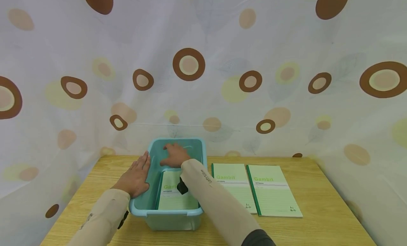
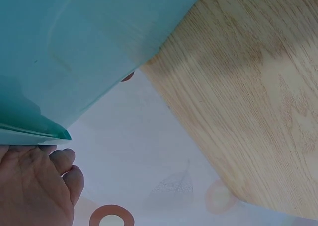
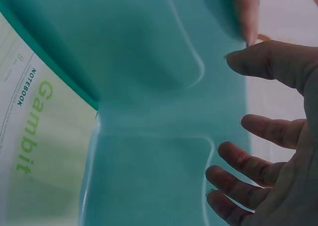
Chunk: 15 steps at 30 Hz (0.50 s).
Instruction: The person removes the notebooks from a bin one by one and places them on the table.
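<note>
A light blue plastic bin point(image 1: 170, 217) stands on the table. Inside it lies a pale green Gambit notebook point(image 1: 175, 203) with a dark green spine along its left side. My left hand point(image 1: 135, 177) rests on the bin's left rim with its fingers stretched out; from the left wrist view, the palm point(image 2: 35, 186) shows just under the rim. Over the far part of the bin, my right hand point(image 1: 175, 156) has its fingers spread and holds nothing. The right wrist view shows those fingers point(image 3: 248, 159) apart from the notebook, and my right forearm hides part of its cover.
To the right of the bin, two more Gambit notebooks lie side by side, a nearer one point(image 1: 233, 172) and a farther-right one point(image 1: 273, 196). They lie on a wooden table point(image 1: 327, 210). A patterned curtain point(image 1: 222, 37) hangs behind and at both sides.
</note>
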{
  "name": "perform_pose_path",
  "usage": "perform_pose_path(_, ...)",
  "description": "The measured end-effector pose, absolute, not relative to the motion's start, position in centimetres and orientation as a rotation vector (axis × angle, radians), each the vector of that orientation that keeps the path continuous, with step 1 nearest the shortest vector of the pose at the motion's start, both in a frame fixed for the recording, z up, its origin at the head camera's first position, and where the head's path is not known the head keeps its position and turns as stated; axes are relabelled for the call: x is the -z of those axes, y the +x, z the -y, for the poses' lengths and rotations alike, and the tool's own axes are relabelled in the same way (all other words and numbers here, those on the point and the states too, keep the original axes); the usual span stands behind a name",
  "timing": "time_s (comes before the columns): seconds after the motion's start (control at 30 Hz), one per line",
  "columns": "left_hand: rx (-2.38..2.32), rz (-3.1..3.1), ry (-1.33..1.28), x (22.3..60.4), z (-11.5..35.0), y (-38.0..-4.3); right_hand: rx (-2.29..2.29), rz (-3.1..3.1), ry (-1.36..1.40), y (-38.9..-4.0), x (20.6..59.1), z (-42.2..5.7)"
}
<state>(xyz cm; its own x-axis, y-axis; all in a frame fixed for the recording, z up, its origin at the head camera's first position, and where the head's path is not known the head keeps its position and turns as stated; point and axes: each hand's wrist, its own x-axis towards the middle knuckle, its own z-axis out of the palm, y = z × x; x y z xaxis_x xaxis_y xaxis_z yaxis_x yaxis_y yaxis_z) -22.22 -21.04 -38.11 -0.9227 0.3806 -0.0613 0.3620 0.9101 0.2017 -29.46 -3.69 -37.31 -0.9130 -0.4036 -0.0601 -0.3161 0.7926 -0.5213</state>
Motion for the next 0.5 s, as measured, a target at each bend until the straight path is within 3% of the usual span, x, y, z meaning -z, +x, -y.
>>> perform_pose_path(0.5, -0.272, -3.005, 0.620, 38.4, 21.4, -22.4, 0.647, -2.798, -0.390, -31.2, 41.2, 5.4)
